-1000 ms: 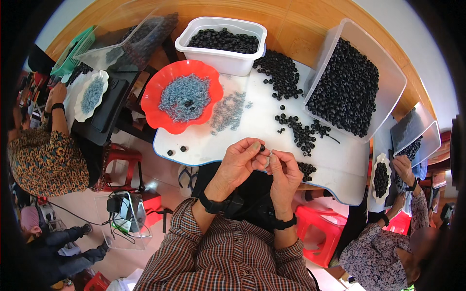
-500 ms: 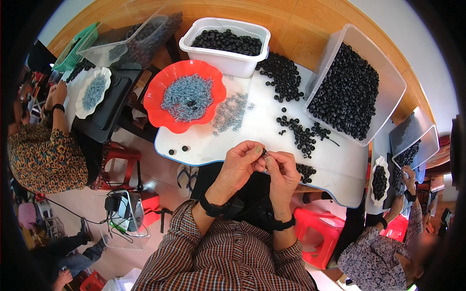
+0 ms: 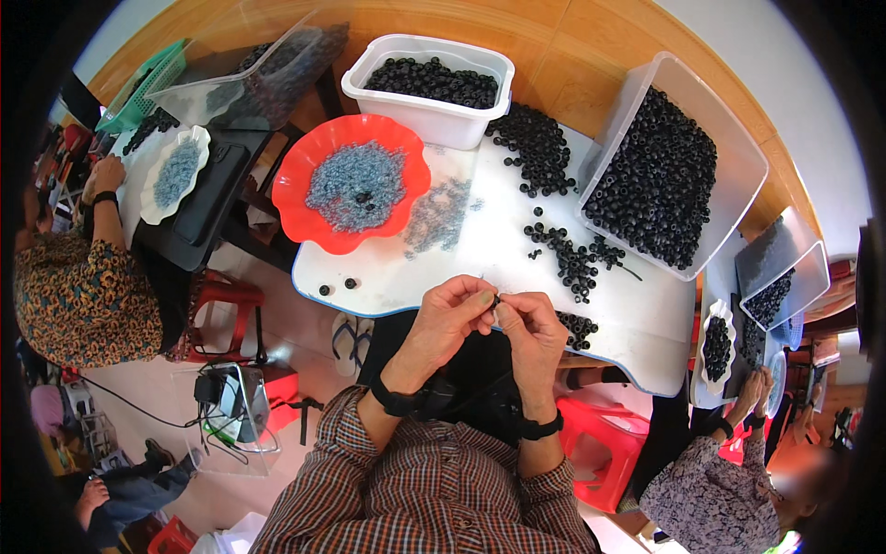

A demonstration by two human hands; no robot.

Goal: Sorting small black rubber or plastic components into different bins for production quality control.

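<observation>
Where black pieces [image 3: 532,150] lie — white tabletop [image 3: 503,226], panelling [image 3: 591,55], pink floor [image 3: 300,319].

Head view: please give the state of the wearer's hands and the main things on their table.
Left hand: pinching a black bead
Right hand: closed, fingertips at that bead
Red bowl: upright, holding clear pieces and a few black ones
White tub: open, holding black beads
Clear bin: open, holding many black beads
Table beads: loose, in clusters
Table's clear pieces: loose, scattered beside the bowl
</observation>
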